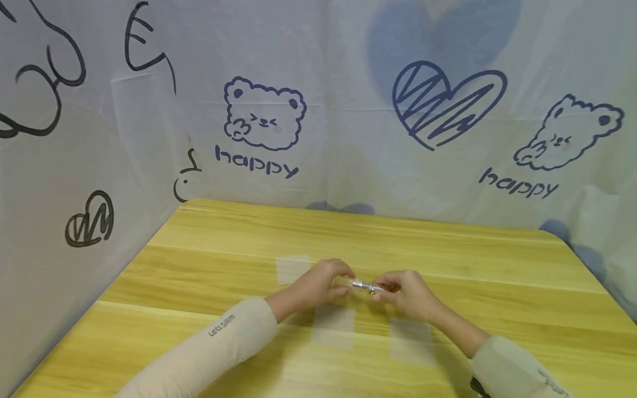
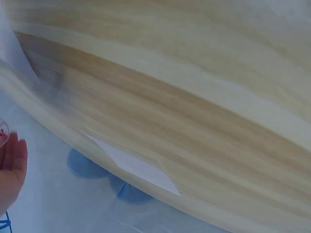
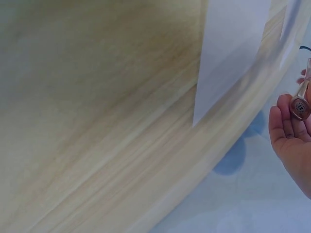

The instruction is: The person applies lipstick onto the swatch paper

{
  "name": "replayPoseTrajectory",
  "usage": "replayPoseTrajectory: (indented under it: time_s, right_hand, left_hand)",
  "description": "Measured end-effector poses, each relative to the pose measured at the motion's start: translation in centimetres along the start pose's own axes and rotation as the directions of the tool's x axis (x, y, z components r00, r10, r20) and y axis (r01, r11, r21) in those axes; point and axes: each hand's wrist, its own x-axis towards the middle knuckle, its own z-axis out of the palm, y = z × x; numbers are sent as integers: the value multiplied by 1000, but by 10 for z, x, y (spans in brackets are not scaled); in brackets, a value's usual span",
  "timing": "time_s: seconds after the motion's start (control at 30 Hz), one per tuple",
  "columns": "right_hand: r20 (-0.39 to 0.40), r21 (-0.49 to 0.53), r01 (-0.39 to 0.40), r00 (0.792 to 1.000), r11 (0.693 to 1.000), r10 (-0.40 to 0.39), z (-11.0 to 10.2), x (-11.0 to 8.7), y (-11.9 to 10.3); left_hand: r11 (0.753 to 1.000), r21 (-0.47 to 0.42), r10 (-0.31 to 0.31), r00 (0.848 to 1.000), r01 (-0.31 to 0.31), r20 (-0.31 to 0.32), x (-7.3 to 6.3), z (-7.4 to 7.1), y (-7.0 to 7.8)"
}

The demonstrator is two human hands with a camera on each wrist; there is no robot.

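Over the middle of the table, a slim tube-like object [image 1: 364, 285] with a shiny silver middle lies between both hands. My left hand [image 1: 320, 281] pinches its left end, and my right hand [image 1: 409, 293] grips the right end between thumb and fingers. At the edge of the left wrist view, a clear round end [image 2: 4, 132] with red marks shows beside the fingers. The right wrist view has a rounded end [image 3: 300, 108] with a dark patterned disc against the right fingers. What kind of object it is, I cannot tell.
Pale square sheets lie on the wood-grain table [image 1: 224, 237]: one sheet [image 1: 292, 269] behind the left wrist, another sheet [image 1: 333, 328] in front of the hands, and a third sheet [image 1: 412, 341] below the right hand. A white cloth [image 1: 338, 149] with drawings hangs behind the table's far edge.
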Motion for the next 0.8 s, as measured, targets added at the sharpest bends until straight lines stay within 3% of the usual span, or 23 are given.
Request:
replayPoseTrajectory:
  time_s: [0.33,0.6,0.8]
  right_hand:
    - [-93,32,-10,996,999,13,1,-2,8]
    - [-145,89,-68,986,994,81,-2,-8,9]
    - [-162,131,-118,977,984,138,-5,-10,9]
  left_hand:
    - [998,58,13,992,-5,-128,2,2,-5]
    - [999,-1,-52,992,52,-112,5,-1,-8]
    - [998,-55,-40,993,34,-107,11,-3,-12]
